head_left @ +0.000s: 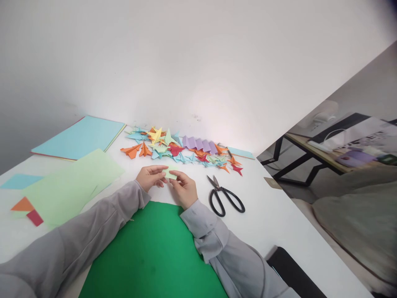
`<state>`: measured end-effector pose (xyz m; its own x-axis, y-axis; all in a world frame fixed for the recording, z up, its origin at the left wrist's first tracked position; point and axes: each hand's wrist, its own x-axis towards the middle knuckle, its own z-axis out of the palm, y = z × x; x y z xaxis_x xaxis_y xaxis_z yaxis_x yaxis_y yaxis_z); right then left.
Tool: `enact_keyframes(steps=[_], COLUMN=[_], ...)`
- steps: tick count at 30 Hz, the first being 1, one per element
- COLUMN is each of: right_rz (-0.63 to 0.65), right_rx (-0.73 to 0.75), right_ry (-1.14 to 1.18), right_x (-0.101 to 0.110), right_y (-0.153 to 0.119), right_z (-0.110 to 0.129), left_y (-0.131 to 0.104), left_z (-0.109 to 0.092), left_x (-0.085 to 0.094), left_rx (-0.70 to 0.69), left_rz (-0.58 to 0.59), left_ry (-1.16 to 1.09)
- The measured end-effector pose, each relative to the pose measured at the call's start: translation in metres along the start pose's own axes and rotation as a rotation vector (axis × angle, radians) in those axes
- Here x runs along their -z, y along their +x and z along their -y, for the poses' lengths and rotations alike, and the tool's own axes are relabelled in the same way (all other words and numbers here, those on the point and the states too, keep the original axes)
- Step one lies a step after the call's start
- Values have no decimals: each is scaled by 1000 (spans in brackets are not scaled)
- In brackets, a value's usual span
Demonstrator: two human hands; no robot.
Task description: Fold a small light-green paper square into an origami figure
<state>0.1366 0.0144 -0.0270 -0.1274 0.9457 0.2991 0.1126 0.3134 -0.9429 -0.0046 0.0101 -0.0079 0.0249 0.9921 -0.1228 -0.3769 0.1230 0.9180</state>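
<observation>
A small piece of pale green paper (170,173) is held up between my two hands, above the far edge of a green sheet (149,248). My left hand (151,177) pinches its left side with thumb and fingertips. On its right side, my right hand (185,187) grips it the same way. Beyond the hands lies a row of small folded paper figures in orange, blue, red, yellow and green, with a purple pleated strip (199,144) among them. Black-handled scissors (221,194) rest to the right, blades slightly apart.
Large pale green sheets (71,186) lie at the left, with orange (23,204) and red (34,217) scraps on them. Blue sheets (80,136) are stacked by the wall. A black object (294,273) sits near the right edge. Another table (322,155) stands farther right.
</observation>
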Motion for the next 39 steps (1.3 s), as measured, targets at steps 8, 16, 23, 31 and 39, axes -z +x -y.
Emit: enact_keyframes(steps=[8, 16, 23, 31, 39], right_rz=[-62, -77, -89, -50, -97], right_rx=[92, 106, 92, 30, -100], right_ry=[-93, -60, -30, 58, 177], right_x=[4, 6, 4, 4, 4], right_y=[-2, 0, 0, 1, 5], right_z=[-2, -1, 0, 9, 9], left_y=[-2, -3, 0, 0, -7], left_z=[-2, 2, 4, 3, -7], left_x=[-1, -2, 1, 1, -7], left_rx=[33, -24, -60, -149, -227], left_rz=[-38, -57, -35, -87, -113], left_ry=[-39, 17, 88, 145, 237])
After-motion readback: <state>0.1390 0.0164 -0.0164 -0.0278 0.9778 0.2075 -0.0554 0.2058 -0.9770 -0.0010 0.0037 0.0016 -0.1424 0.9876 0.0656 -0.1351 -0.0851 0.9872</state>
